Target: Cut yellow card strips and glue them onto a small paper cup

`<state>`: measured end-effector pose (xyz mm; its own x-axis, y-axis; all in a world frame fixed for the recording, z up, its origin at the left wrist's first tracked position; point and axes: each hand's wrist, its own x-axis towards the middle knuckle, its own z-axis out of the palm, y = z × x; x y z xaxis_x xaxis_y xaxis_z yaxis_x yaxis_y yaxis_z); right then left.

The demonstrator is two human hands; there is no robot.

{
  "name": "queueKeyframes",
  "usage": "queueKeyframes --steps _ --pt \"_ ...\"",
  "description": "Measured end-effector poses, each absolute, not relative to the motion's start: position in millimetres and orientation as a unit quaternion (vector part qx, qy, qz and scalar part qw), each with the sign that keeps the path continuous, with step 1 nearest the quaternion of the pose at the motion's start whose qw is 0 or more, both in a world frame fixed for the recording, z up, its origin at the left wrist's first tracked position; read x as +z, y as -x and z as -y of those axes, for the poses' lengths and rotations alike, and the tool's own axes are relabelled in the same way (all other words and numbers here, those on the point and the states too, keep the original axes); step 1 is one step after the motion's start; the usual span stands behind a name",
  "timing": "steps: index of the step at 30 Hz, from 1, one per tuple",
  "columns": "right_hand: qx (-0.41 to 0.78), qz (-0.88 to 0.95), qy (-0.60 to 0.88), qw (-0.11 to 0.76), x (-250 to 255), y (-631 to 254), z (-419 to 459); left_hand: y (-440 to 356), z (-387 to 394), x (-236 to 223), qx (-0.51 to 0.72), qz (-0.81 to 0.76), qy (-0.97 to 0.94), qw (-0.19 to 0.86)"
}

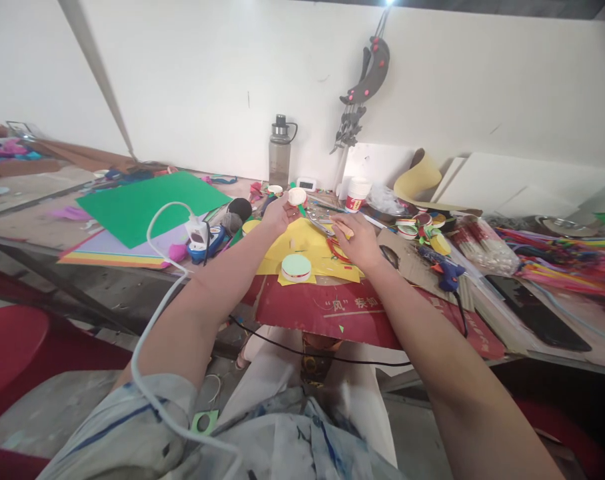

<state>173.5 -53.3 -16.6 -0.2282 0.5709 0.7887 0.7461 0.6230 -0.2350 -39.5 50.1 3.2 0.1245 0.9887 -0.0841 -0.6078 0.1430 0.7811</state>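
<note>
Bottle (pixel 280 159) behind left hand (pixel 277 215), phone (pixel 537 312) right of glue gun (pixel 449 276).

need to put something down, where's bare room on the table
The green sheet left of the white plug is largely bare, as is the red board before the green-topped disc. Crowded: around the left hand, right hand and glue gun.

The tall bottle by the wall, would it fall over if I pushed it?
Maybe: the bottle stands upright and is much taller than wide, so a push up high could tip it. Its smooth-looking sides might feel a bit slippery. The loop on its lid would probably make lifting easier.
</note>
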Motion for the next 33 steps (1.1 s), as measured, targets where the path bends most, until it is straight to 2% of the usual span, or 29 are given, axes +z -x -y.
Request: queueKeyframes --steps 12,15,22,24,33 --pt "-0.115 0.863 0.393 0.295 -19 -154 63 43 -52 6 0.582 -0.323 -0.307 0.68" --pt "-0.109 0.859 0.404 0.295 -21 -155 61 44 -56 4 0.589 -0.332 -0.295 0.675" --pt "-0.071 0.827 0.411 0.376 -16 -167 62 43 -61 -4 0.558 -0.331 -0.354 0.674" --pt "-0.063 0.834 0.399 0.376 -14 -169 63 42 -62 -7 0.546 -0.349 -0.378 0.661" --pt "-0.009 0.895 0.387 0.221 -20 -173 59 44 -52 -7 0.443 -0.424 -0.539 0.577"
